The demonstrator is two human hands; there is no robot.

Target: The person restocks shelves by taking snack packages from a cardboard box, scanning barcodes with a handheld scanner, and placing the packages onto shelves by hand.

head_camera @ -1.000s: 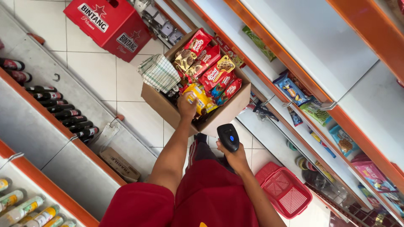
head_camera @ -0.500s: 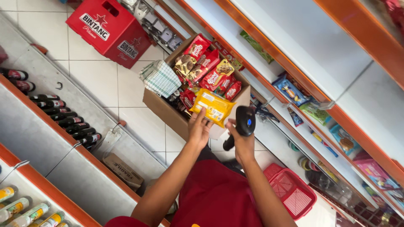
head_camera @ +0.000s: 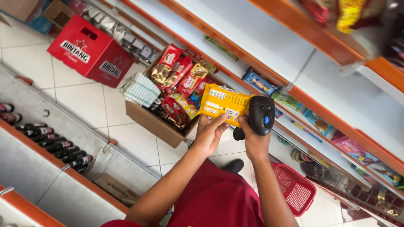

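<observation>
Overhead, white shelving with orange edges [head_camera: 269, 33] runs diagonally across the upper right of the frame, carrying a blue snack packet [head_camera: 260, 83] and other coloured packets further toward the lower right. A second shelf unit [head_camera: 38, 168] fills the lower left, with a row of dark bottles [head_camera: 54, 143] lying along it. On the white tiled floor [head_camera: 80, 101] in the upper left stands a red crate [head_camera: 86, 51]. Near the middle sits an open cardboard box [head_camera: 147, 120], packed with red and brown snack packets [head_camera: 179, 75] and a folded checked cloth [head_camera: 139, 89] at its left end. A red plastic basket [head_camera: 294, 189] lies on the floor in the lower right, just beside the person's arm. The person's red shirt [head_camera: 210, 201] fills the bottom centre.

The left hand [head_camera: 209, 134], just below centre, pinches the lower edge of a yellow snack packet [head_camera: 223, 103] between thumb and fingers, holding it up above the box's right end. The right hand [head_camera: 252, 141] is closed around the grip of a black handheld scanner [head_camera: 261, 115], whose head sits against the packet's right edge, next to the printed barcode panel. The two hands are close together, almost touching.
</observation>
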